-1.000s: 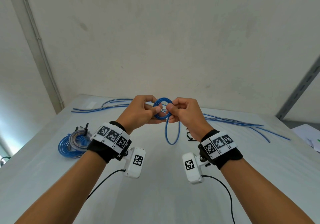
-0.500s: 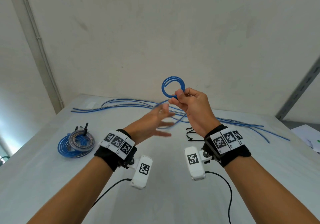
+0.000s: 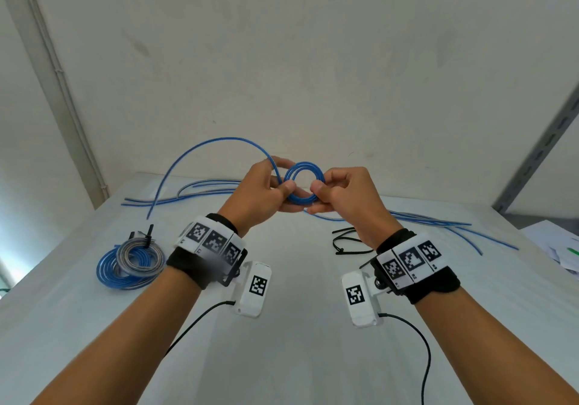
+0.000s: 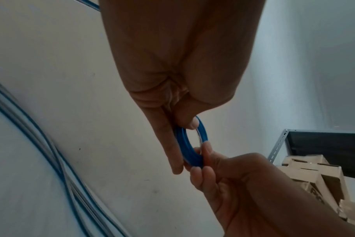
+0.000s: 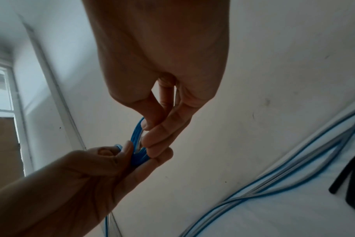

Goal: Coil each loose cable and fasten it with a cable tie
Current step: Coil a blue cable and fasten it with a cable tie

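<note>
I hold a small blue cable coil [image 3: 303, 182] up above the white table [image 3: 297, 357], between both hands. My left hand [image 3: 271, 190] pinches its left side with thumb and fingers, and my right hand [image 3: 333, 191] pinches its right side. The uncoiled tail of the cable [image 3: 200, 149] arcs up and left from my left hand down to the table. From the left wrist view the coil [image 4: 192, 144] shows edge-on between both hands' fingertips; the right wrist view shows the coil [image 5: 137, 141] the same way. Black cable ties [image 3: 347, 241] lie on the table under my right wrist.
A finished bundle of blue and grey coils [image 3: 131, 262] with a black tie lies at the left of the table. Several loose blue and grey cables [image 3: 438, 224] stretch along the far side by the wall. A metal shelf upright [image 3: 539, 150] and papers [image 3: 557, 245] stand at right.
Half a second ago only my right hand held the coil high while the left was open below; now the coil is lower, the left hand has taken hold, and the tail loops up left.
</note>
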